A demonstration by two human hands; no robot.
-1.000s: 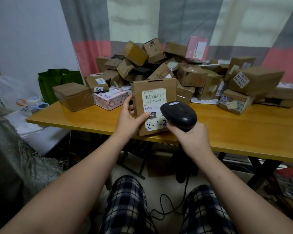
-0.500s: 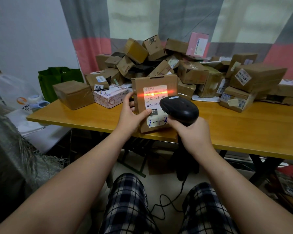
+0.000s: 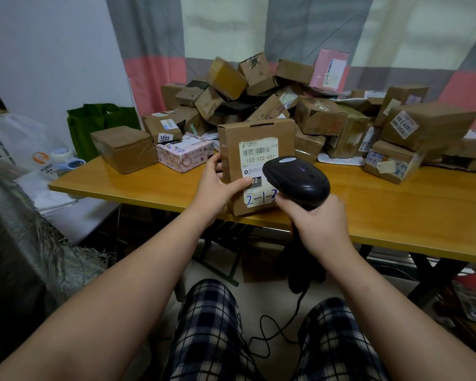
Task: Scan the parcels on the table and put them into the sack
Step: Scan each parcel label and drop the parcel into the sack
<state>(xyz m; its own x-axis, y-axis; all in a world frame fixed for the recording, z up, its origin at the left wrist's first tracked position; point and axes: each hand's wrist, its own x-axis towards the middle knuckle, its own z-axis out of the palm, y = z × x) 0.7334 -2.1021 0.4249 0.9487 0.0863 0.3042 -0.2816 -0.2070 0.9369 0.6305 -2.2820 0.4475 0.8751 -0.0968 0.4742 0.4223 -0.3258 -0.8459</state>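
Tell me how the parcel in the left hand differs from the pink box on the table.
The held parcel is brown cardboard; the pink box is flower-patterned. The held parcel stands upright, gripped by the left hand; the pink box lies flat on the table, untouched. Both are closed boxes.

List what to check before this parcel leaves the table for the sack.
1. Grip on parcel: ok. The left hand holds the parcel upright at the table's near edge, thumb on its label.
2. Scanner held: ok. The right hand grips the scanner.
3. Barcode unobstructed: ok. It shows above the scanner head.
4. Scan registered: cannot tell. No red line lies on the label.
5. Sack ready: cannot tell. The grey woven fabric at left may be it; no mouth shows.
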